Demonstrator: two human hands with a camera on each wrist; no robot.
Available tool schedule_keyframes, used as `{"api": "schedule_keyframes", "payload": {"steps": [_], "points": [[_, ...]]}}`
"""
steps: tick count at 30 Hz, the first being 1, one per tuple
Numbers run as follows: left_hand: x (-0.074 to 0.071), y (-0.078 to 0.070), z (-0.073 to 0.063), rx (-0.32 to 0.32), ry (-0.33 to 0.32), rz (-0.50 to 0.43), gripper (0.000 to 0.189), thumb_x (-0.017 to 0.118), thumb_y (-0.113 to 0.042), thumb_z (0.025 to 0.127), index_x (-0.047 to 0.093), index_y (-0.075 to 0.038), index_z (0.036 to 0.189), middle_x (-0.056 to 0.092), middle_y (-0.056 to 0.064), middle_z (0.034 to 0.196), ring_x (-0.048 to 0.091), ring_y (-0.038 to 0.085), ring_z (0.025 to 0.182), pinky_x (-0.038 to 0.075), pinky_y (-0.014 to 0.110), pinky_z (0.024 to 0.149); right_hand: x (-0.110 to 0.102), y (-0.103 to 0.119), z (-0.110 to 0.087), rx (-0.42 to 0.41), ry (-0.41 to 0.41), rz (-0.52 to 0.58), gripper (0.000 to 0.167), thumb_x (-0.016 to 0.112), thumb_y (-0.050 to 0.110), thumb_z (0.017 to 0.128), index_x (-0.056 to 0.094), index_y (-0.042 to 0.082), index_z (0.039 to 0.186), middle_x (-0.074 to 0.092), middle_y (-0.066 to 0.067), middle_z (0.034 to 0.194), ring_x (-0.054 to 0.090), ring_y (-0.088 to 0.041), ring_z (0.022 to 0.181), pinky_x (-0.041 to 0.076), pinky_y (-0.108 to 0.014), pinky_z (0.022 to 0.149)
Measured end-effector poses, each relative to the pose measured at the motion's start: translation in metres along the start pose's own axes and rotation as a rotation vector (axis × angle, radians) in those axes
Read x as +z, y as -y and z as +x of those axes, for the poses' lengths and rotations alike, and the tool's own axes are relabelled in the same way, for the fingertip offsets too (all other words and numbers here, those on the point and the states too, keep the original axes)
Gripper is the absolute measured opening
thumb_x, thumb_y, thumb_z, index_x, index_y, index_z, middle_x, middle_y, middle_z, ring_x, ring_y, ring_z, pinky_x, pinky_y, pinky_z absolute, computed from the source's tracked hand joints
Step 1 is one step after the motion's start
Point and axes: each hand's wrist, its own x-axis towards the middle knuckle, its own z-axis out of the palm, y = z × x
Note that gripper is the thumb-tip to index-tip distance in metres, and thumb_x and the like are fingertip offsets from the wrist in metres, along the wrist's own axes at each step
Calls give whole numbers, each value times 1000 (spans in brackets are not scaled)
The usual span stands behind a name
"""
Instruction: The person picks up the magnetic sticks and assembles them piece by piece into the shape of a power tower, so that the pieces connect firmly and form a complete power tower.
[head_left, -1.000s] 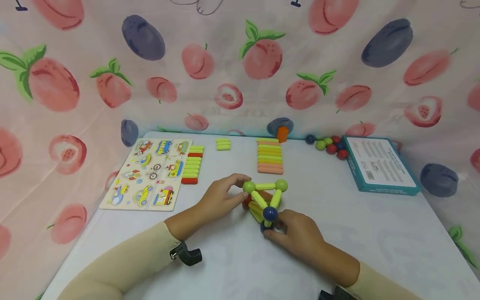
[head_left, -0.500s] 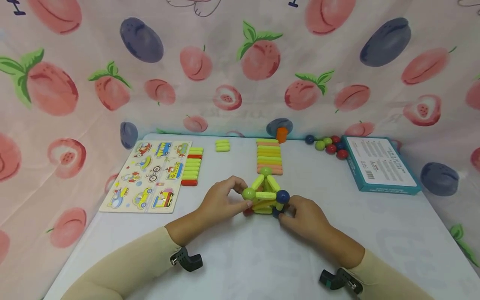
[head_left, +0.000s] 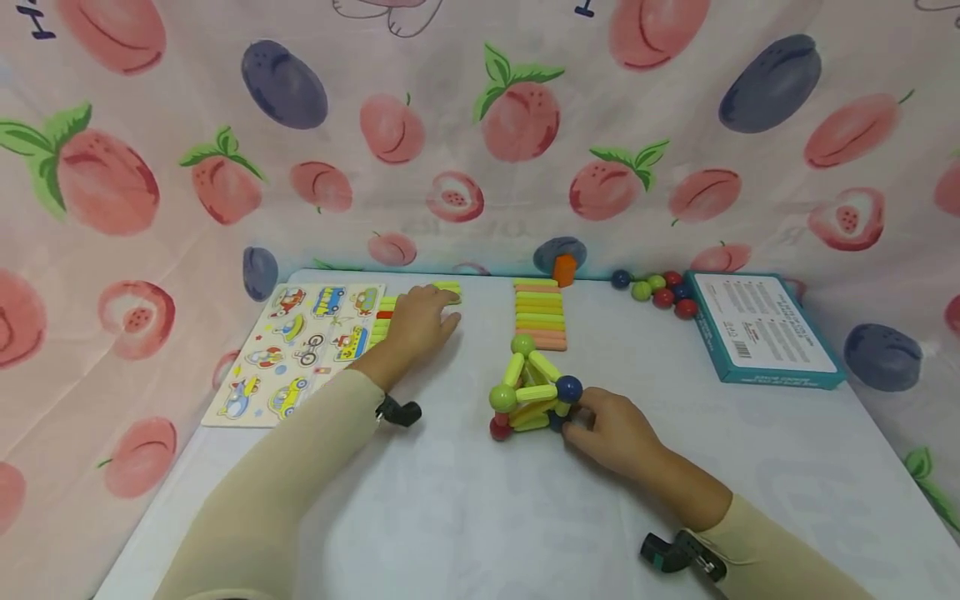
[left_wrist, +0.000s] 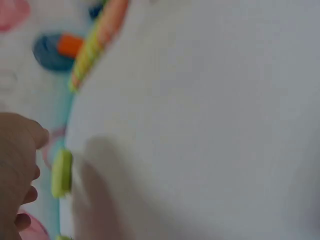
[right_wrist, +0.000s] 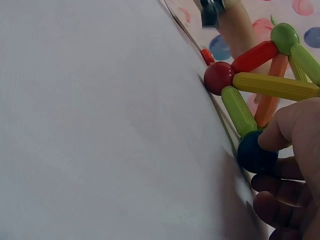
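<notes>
A model of colored sticks and balls (head_left: 534, 392) stands on the table in the head view. Its visible balls are green, blue and red. My right hand (head_left: 618, 437) is at its right side, thumb and fingers pinching the lower blue ball (right_wrist: 257, 152). That corner also joins a short green stick (right_wrist: 238, 111), which leads to a red ball (right_wrist: 219, 78). Farther back, my left hand (head_left: 418, 325) reaches over the table beside several short green sticks (head_left: 447, 287), partly covering them. In the left wrist view, its fingers hang close to one green stick (left_wrist: 61, 173), holding nothing.
A picture puzzle board (head_left: 300, 354) lies at left, with a column of green and red sticks (head_left: 386, 315) beside it. Long yellow and orange sticks (head_left: 540, 312) lie in a row at the back. Loose balls (head_left: 663, 298) sit against a teal box (head_left: 765, 329) at right.
My left hand has let go of the model and moved back and left to the short green sticks. The model was turned earlier, then stayed nearly still with my right hand on it.
</notes>
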Motion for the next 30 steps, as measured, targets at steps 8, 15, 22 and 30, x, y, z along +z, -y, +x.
{"api": "schedule_keyframes", "payload": {"steps": [8, 15, 22, 30], "points": [[14, 37, 35, -10, 97, 342, 27, 56, -14, 107, 72, -13, 129, 67, 9, 121, 55, 32, 110, 43, 49, 95, 3, 2, -2, -26, 3, 43, 24, 80, 19, 87, 78, 12, 110, 66, 6, 89, 53, -14, 73, 45, -30, 62], [1, 6, 8, -20, 178, -243, 31, 67, -20, 104, 68, -10, 133, 72, 8, 117, 62, 29, 110, 49, 46, 100, 0, 1, -3, -22, 1, 31, 25, 79, 18, 87, 78, 12, 111, 64, 7, 85, 52, -14, 72, 45, -31, 62], [-29, -58, -62, 81, 267, -1041, 26, 64, -7, 106, 67, 0, 131, 68, 6, 117, 59, 25, 110, 50, 39, 96, 0, -1, -3, -24, 5, 35, 25, 80, 18, 88, 78, 12, 112, 64, 6, 86, 52, -14, 72, 44, -31, 62], [-30, -75, -93, 282, 268, -893, 23, 68, -10, 103, 70, -8, 127, 67, -1, 110, 57, 21, 108, 43, 38, 91, 0, -2, -4, -16, 9, 37, 26, 80, 18, 89, 77, 12, 114, 65, 6, 88, 53, -14, 73, 45, -32, 64]]}}
